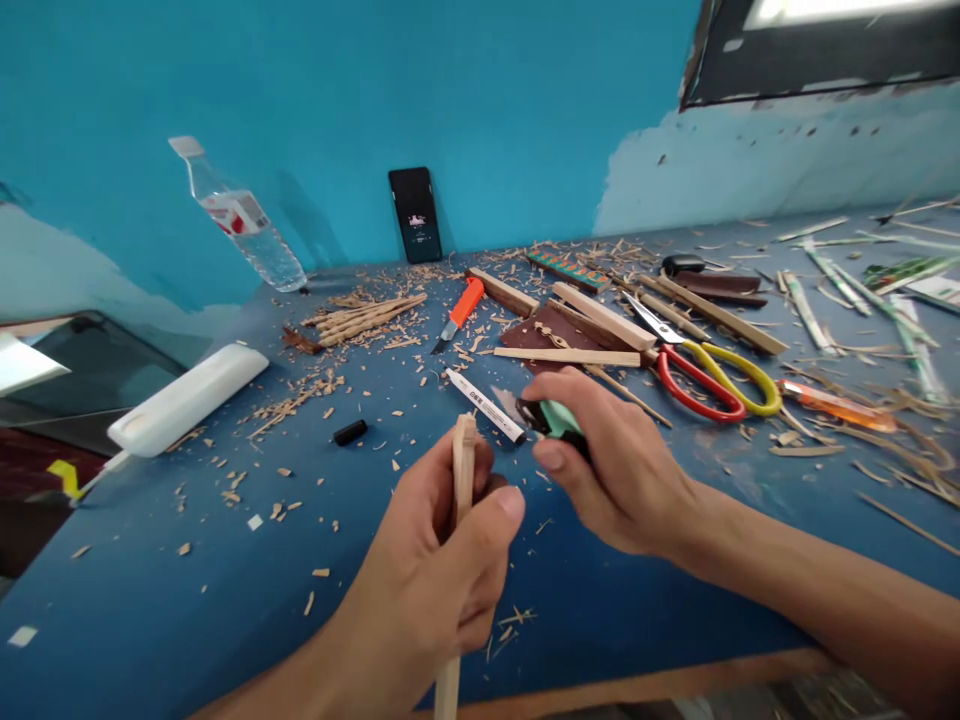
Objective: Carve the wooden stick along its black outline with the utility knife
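Low in the middle of the head view, my left hand [442, 560] is wrapped round a pale wooden stick [464, 465] that stands nearly upright, its notched tip above the fingers. To its right, my right hand [619, 465] grips a black and mint-green utility knife [559, 418]. The knife's blade, blurred, points left and is apart from the stick. Just behind the hands lies a white marker [484, 405], and its black cap [350, 432] is farther left on the blue table [247, 610].
An orange cutter [466, 303], red and yellow scissors [701, 380] and wooden strips [604, 317] lie behind and right. A bottle [244, 225] and a phone [415, 215] lean at the wall. A white case [187, 400] is left. Wood shavings are scattered about.
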### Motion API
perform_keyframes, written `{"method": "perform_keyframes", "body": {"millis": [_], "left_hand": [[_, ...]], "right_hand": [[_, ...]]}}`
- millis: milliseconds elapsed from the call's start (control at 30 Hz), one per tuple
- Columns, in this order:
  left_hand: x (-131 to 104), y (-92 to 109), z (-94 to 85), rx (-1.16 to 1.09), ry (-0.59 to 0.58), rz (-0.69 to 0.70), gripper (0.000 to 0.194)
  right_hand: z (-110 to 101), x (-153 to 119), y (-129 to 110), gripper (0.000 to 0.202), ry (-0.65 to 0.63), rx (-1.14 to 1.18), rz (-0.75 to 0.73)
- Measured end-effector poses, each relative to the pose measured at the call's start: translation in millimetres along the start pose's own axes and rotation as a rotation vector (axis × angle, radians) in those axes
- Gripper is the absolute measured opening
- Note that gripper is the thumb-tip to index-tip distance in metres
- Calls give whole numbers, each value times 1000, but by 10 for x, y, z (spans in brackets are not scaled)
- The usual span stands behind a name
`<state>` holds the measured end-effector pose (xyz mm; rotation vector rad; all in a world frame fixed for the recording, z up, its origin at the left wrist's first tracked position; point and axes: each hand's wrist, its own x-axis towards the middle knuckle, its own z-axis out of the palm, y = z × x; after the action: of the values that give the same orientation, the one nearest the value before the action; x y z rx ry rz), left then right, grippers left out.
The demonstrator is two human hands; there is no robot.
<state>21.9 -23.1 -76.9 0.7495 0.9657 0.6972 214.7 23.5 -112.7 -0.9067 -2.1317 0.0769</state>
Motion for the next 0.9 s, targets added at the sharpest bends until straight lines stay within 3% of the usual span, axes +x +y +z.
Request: {"method": "perform_keyframes", "body": {"millis": [133, 233, 400, 533, 633, 767, 833, 900], "left_hand": [[5, 20, -72, -98, -92, -70, 33], [8, 46, -73, -39, -109, -74, 33], [5, 90, -50, 286, 33, -71, 31], [52, 28, -183, 911, 143, 171, 31], [113, -106, -270, 1272, 190, 317, 32], [153, -257, -181, 1507, 202, 408, 32], [106, -252, -135, 1575, 180, 537, 24], [-9, -197, -199, 1548, 225, 647, 18]], "right_hand": [[-113, 10, 47, 25, -96, 255, -60], [-118, 13, 79, 22, -173, 313, -112], [-153, 55, 102, 21, -253, 237, -63], [-298, 82, 57, 21, -282, 244, 207], [-398, -12, 5, 19, -415, 169, 422], [-485, -272, -35, 25, -539, -27, 398], [-549, -412, -53, 32, -557, -94, 385], [-642, -557, -77, 37, -584, -90, 428]]}}
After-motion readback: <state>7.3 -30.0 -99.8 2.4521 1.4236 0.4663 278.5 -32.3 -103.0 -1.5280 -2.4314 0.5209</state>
